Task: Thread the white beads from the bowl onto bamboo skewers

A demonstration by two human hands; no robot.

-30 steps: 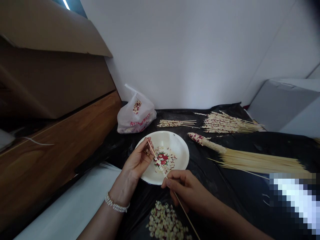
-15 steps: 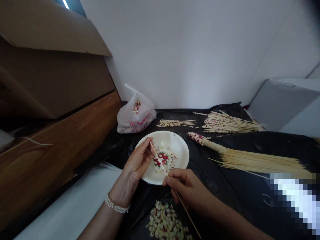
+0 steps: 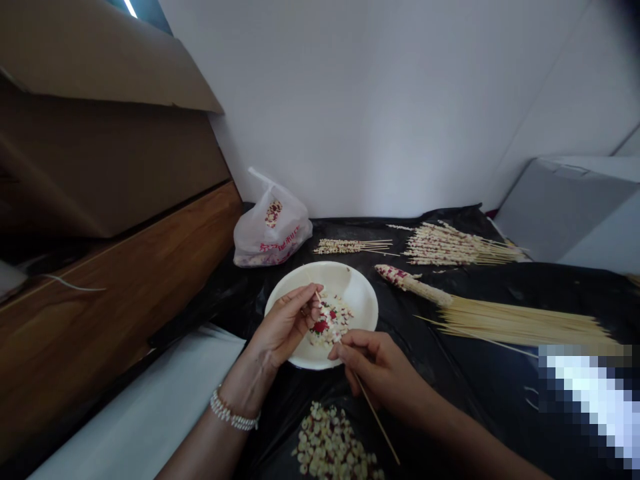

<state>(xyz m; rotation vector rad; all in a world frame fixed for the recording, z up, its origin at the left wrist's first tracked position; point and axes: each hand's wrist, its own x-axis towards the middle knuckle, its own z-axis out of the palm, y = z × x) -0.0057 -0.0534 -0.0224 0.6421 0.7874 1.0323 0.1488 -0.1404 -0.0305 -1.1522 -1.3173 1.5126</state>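
Note:
Over the white bowl (image 3: 367,287), a thin wooden skewer (image 3: 377,419) slants between both hands, its lower end pointing toward me. My right hand (image 3: 377,363) is closed around its middle, thumb against the forefinger. Higher up, my left hand (image 3: 293,317) pinches near the skewer's upper end; whether a kernel is also in those fingers I cannot make out. Small cream and red kernels sit on the skewer between the hands. More loose kernels (image 3: 345,317) lie in the bowl, partly covering its red flower print. A pile of yellowish kernels (image 3: 330,443) rests in front of the bowl.
Behind the bowl are a white plastic bag (image 3: 273,233), a small row of filled skewers (image 3: 340,247) and a larger stack (image 3: 440,245). Bare skewers (image 3: 525,320) lie right, beside a red-and-cream cob (image 3: 395,275). Cardboard (image 3: 110,160) stands left; a pale box (image 3: 575,207) right.
My left hand has moved slightly right and down along the skewer, so a little of its tip now shows beyond the fingers. My right hand has shifted slightly, still gripping the skewer.

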